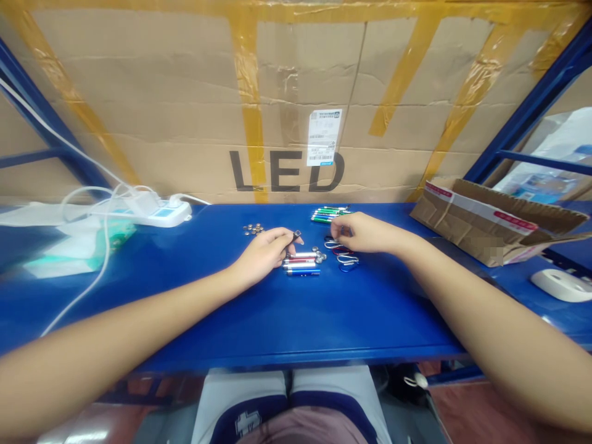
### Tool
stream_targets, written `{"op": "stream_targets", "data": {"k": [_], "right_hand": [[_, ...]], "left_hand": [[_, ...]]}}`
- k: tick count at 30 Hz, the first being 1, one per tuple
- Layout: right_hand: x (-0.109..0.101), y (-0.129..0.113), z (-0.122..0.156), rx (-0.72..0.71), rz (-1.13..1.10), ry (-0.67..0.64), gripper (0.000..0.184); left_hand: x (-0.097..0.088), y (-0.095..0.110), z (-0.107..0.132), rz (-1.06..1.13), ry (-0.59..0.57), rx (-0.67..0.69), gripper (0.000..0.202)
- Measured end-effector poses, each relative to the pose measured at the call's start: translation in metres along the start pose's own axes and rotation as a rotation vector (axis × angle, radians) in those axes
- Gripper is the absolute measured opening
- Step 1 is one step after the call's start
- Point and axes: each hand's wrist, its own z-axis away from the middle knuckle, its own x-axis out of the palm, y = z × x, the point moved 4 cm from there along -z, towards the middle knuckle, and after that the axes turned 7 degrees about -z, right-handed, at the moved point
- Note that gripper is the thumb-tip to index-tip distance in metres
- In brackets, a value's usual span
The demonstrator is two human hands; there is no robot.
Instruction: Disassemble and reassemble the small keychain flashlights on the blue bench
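Head view: left hand [266,249] is pinching a black tube [295,235], fingers nearly together, above coloured tubes [303,272]; right hand [359,232] is curling loosely over clips [346,259], contents unclear. Tube is looking light, stiff, slippery; mid-barrel is offering best hold.

- Blue flat-topped counter [222,333]; large brown cardboard panel [185,92] upright behind, lettered "LED", with glossy yellow tape strips [247,80] and white printed label [325,137].
- Counter, left: white plastic power strip [172,214], thin white cable [107,237].
- Right: open brown cardboard box [467,216]; white rounded plastic device [562,285] near it.
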Motion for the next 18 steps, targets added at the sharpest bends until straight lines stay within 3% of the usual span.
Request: {"op": "stream_targets", "data": {"k": [6, 10, 14, 18], "right_hand": [[-0.004, -0.021, 0.004, -0.081, -0.128, 0.229, 0.013], [0.006, -0.048, 0.01, -0.17, -0.277, 0.211, 0.035], [0.016, -0.067, 0.014, -0.292, -0.283, 0.196, 0.032], [0.02, -0.065, 0.012, -0.266, -0.325, 0.241, 0.029]], "left_hand": [[-0.004, -0.001, -0.001, -0.225, 0.042, 0.149, 0.026], [-0.002, 0.0, 0.001, -0.345, 0.069, 0.253, 0.029], [0.004, 0.003, 0.005, -0.305, 0.04, 0.336, 0.029], [0.005, 0.006, 0.008, -0.352, 0.066, 0.383, 0.025]]}}
